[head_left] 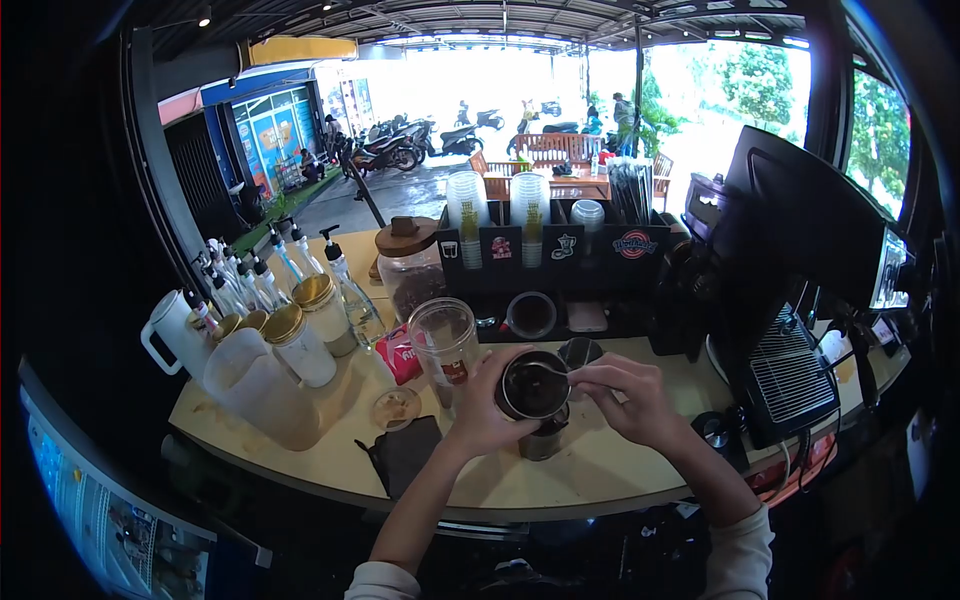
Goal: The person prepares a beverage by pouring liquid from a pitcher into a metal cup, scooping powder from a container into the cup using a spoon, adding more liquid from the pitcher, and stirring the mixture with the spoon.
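1. Far left on the pale counter: a white jug (172, 333), a frosted pitcher (255, 385) and gold-lidded jars (300, 350), all well apart from the hands.
2. Left of centre: a tall clear container (443, 335) beside a pink packet (399, 356). Below them lie a small round dish or lid (397, 408) and a dark cloth (402, 452).
3. The left hand (482, 415) curves around the near-left side of a dark round cup, fingers and thumb wrapped against its wall.
4. The cup (533, 392) is at the centre, its mouth facing the camera and its inside dark; whether that is liquid or powder, I cannot tell. It looks rigid and fairly light, probably smooth enough to slip if wet. The best hold seems a wrap around the side wall, below the rim and kept level. How fragile it is, I cannot tell.
5. Below it stands another dark vessel (542, 446); whether the two touch is unclear.
6. A thin spoon (553, 371) reaches over the rim into the cup. It looks stiff and very light, suited to a fingertip hold at the handle's end.
7. The right hand (628, 397) pinches that handle between thumb and fingers.
8. Far right: a metal drip tray (790, 378).
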Demonstrator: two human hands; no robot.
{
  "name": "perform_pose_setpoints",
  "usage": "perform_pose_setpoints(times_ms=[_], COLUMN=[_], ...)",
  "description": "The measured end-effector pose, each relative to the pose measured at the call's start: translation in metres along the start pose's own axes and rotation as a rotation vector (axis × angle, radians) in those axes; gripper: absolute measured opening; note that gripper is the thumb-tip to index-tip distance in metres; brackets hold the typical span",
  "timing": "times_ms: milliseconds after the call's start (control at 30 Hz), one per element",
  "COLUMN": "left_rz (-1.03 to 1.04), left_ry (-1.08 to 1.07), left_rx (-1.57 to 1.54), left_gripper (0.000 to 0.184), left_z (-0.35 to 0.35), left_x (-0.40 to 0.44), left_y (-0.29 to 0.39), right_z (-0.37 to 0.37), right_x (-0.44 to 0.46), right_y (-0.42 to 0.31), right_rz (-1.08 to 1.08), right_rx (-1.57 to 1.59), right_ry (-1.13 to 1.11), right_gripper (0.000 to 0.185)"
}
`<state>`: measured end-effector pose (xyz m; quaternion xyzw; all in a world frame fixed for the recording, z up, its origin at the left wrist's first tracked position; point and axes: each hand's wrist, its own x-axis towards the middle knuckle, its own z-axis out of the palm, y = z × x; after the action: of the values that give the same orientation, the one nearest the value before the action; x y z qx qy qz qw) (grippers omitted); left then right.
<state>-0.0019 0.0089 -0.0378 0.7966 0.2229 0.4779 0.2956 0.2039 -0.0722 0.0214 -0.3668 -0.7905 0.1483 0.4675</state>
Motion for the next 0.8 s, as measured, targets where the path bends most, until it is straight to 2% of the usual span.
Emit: perform_pose_setpoints(times_ms=[67,100,167,300,467,600,700,800], left_rz=[-0.002,-0.002,0.012,0.04,0.067,0.073,0.102,0.096], left_ry=[0.037,0.072,0.084,0.149,0.169,0.183,0.201,0.189], left_rx=[0.049,0.096,0.162,0.318,0.365,0.376,0.411,0.426], left_gripper=[0.077,0.078,0.079,0.083,0.081,0.081,0.083,0.083], left_z=[0.004,0.006,0.009,0.015,0.02,0.022,0.024,0.025], left_x=[-0.002,-0.003,-0.004,-0.007,-0.009,-0.009,-0.009,-0.01], left_y=[0.003,0.004,0.007,0.009,0.016,0.016,0.02,0.019], right_z=[0.001,0.004,0.008,0.01,0.009,0.01,0.009,0.01], right_x=[-0.003,-0.005,-0.009,-0.015,-0.018,-0.021,-0.021,-0.02], right_y=[0.007,0.009,0.013,0.008,0.011,0.008,0.009,0.003], right_rz=[-0.292,-0.289,-0.424,-0.441,-0.433,-0.444,-0.41,-0.432], right_rx=[-0.358,-0.356,-0.524,-0.508,-0.517,-0.512,-0.527,-0.515], right_ry=[0.059,0.058,0.008,0.008,0.076,0.038,0.129,0.053], right_gripper=[0.032,0.032,0.035,0.037,0.039,0.038,0.038,0.037])
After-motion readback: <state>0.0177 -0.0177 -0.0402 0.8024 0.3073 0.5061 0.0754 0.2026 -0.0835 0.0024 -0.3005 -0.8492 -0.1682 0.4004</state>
